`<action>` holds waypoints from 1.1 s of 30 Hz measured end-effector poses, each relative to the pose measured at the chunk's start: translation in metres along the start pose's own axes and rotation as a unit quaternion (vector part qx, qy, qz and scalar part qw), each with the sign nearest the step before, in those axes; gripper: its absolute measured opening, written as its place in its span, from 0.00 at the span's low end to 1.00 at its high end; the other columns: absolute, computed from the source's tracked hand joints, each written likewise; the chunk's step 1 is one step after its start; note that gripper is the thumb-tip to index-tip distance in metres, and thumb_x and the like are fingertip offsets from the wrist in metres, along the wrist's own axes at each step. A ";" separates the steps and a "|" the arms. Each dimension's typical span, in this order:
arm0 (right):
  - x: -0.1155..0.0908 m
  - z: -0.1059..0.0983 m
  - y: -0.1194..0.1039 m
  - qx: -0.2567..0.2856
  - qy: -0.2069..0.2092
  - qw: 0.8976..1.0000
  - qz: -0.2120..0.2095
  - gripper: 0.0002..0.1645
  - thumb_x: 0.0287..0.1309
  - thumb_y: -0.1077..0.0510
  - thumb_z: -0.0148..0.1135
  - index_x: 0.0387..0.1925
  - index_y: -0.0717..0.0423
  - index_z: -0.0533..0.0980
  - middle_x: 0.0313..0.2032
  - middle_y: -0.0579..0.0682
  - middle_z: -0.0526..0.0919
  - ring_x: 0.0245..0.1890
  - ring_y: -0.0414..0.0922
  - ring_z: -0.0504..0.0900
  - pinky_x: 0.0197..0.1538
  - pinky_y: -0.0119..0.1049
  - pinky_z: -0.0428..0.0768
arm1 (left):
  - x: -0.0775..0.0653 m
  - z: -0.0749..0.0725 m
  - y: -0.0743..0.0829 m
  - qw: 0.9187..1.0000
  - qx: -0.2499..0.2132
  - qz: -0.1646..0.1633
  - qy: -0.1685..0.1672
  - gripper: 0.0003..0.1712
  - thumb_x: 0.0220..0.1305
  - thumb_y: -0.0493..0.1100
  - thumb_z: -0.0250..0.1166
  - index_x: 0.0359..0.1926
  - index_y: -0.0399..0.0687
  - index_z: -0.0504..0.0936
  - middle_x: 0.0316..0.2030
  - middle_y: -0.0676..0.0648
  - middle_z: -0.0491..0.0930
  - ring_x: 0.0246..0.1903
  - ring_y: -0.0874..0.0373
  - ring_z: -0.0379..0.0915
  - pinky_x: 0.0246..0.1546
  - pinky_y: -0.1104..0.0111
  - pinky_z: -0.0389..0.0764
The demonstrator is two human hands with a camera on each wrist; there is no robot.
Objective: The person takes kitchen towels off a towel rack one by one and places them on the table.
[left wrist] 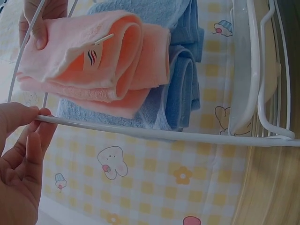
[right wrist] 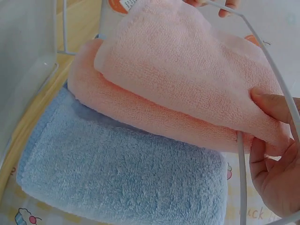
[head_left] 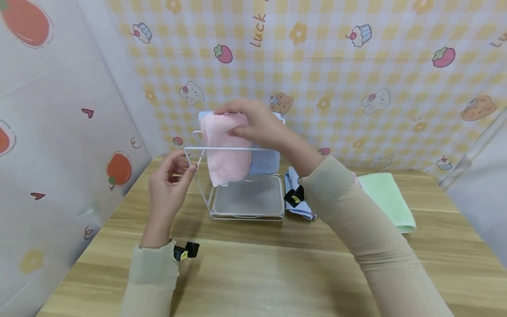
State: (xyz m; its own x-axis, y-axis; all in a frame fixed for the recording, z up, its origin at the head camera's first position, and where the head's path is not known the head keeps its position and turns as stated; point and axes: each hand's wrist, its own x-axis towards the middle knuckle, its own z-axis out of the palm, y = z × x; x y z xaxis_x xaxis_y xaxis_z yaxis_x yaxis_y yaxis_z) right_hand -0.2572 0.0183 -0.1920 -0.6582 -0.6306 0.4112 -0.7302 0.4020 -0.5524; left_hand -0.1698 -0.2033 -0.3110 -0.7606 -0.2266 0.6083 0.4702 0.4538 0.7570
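A white wire rack (head_left: 200, 189) stands on the wooden table. Thumb and fingertips of my left hand (head_left: 168, 185) pinch its side wire at the upper left. Over a bar of the rack hangs a folded pink towel (head_left: 229, 167), and my right hand (head_left: 259, 123) grips its top edge between thumb and fingers. Directly behind it, a folded blue towel (head_left: 265, 163) also hangs on the rack. The left wrist view shows the pink towel (left wrist: 154, 56) in layered folds with a small label, overlapping the blue one (left wrist: 183, 89).
A pale tray (head_left: 249, 198) sits in the rack's base. Right of the rack lies another blue towel (head_left: 291, 176), partly behind the right wrist's black camera mount (head_left: 295, 196). Farther right is a folded green towel (head_left: 388, 198). A patterned cloth wall (head_left: 317, 79) rises behind the table.
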 end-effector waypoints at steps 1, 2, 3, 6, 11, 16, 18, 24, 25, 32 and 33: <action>-0.001 0.000 0.000 -0.001 0.001 1.000 0.001 0.25 0.59 0.66 0.66 0.58 0.54 0.79 0.58 0.49 0.82 0.60 0.43 0.76 0.66 0.36 0.70 | -0.001 0.000 0.000 1.000 0.000 0.000 0.000 0.17 0.60 0.30 0.68 0.51 0.38 0.80 0.29 0.70 0.77 0.27 0.75 0.75 0.27 0.83 0.75; -0.002 -0.001 0.000 -0.001 0.002 1.000 0.000 0.25 0.59 0.66 0.67 0.58 0.54 0.79 0.58 0.49 0.82 0.60 0.43 0.76 0.67 0.36 0.70 | -0.001 0.000 0.000 1.000 0.000 -0.001 0.000 0.17 0.60 0.30 0.69 0.51 0.38 0.80 0.29 0.70 0.77 0.28 0.75 0.75 0.27 0.82 0.75; -0.004 -0.001 0.000 0.001 0.004 1.000 0.001 0.24 0.59 0.66 0.67 0.58 0.54 0.79 0.58 0.49 0.82 0.60 0.43 0.76 0.67 0.37 0.70 | -0.002 0.000 0.000 1.000 -0.002 -0.002 -0.002 0.17 0.60 0.30 0.69 0.51 0.38 0.80 0.29 0.70 0.77 0.28 0.75 0.75 0.27 0.82 0.75; -0.008 -0.002 0.001 0.004 0.014 1.000 -0.002 0.24 0.58 0.66 0.67 0.58 0.53 0.79 0.58 0.49 0.82 0.60 0.43 0.77 0.67 0.36 0.70 | -0.003 0.001 -0.002 1.000 -0.004 -0.005 -0.005 0.17 0.60 0.31 0.69 0.51 0.38 0.80 0.29 0.69 0.78 0.28 0.75 0.76 0.27 0.82 0.75; -0.016 -0.004 0.002 0.014 0.045 0.999 -0.014 0.25 0.56 0.67 0.69 0.56 0.55 0.80 0.57 0.50 0.83 0.61 0.43 0.77 0.67 0.35 0.71 | -0.004 0.002 0.000 1.000 -0.006 -0.003 -0.002 0.16 0.61 0.32 0.69 0.50 0.38 0.80 0.29 0.68 0.77 0.27 0.75 0.76 0.26 0.82 0.76; -0.023 -0.005 0.006 0.035 0.086 0.995 -0.025 0.25 0.54 0.69 0.69 0.55 0.55 0.81 0.56 0.51 0.84 0.61 0.43 0.78 0.66 0.34 0.72 | -0.003 0.002 0.000 1.000 -0.007 -0.005 0.000 0.16 0.61 0.31 0.68 0.51 0.39 0.81 0.29 0.68 0.77 0.27 0.75 0.75 0.27 0.81 0.76; -0.026 -0.006 0.008 0.044 0.102 0.993 -0.035 0.24 0.54 0.69 0.70 0.54 0.57 0.82 0.55 0.53 0.84 0.60 0.43 0.79 0.65 0.34 0.72 | -0.003 0.001 0.000 1.000 -0.005 -0.007 0.000 0.16 0.61 0.30 0.68 0.51 0.39 0.81 0.28 0.68 0.78 0.27 0.74 0.75 0.27 0.81 0.76; -0.034 -0.009 0.014 0.053 0.151 0.986 -0.056 0.24 0.53 0.68 0.71 0.54 0.57 0.82 0.51 0.54 0.85 0.53 0.44 0.79 0.57 0.33 0.74 | -0.002 0.000 0.000 1.000 0.001 -0.006 0.001 0.16 0.61 0.31 0.68 0.51 0.39 0.81 0.28 0.69 0.77 0.28 0.74 0.75 0.27 0.81 0.75; -0.036 -0.010 0.015 0.054 0.157 0.985 -0.052 0.24 0.54 0.67 0.71 0.54 0.56 0.82 0.51 0.53 0.85 0.52 0.43 0.78 0.56 0.33 0.74 | -0.002 0.000 0.000 1.000 0.001 -0.004 0.001 0.16 0.61 0.32 0.69 0.51 0.39 0.81 0.28 0.69 0.77 0.27 0.74 0.75 0.27 0.81 0.75; -0.046 -0.014 0.019 0.098 0.199 0.973 -0.065 0.22 0.55 0.67 0.70 0.54 0.56 0.82 0.51 0.54 0.85 0.52 0.40 0.77 0.54 0.30 0.76 | -0.001 -0.002 0.000 1.000 0.002 -0.002 0.004 0.16 0.61 0.31 0.69 0.50 0.40 0.81 0.28 0.70 0.77 0.27 0.74 0.75 0.27 0.82 0.75; -0.047 -0.014 0.019 0.107 0.206 0.970 -0.075 0.22 0.55 0.68 0.70 0.53 0.58 0.82 0.51 0.55 0.85 0.52 0.40 0.78 0.53 0.30 0.77 | 0.000 -0.002 -0.001 1.000 0.001 -0.001 0.005 0.16 0.60 0.30 0.69 0.50 0.39 0.81 0.28 0.69 0.77 0.27 0.74 0.75 0.27 0.82 0.75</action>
State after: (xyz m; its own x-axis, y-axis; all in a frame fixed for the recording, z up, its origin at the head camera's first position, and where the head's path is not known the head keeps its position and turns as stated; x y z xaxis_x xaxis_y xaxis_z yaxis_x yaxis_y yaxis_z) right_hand -0.2430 0.0646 -0.2118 -0.5967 -0.3352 0.7291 -0.7980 0.1520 -0.5832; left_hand -0.1687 -0.2053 -0.3111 -0.7571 -0.2363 0.6091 0.4677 0.4549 0.7578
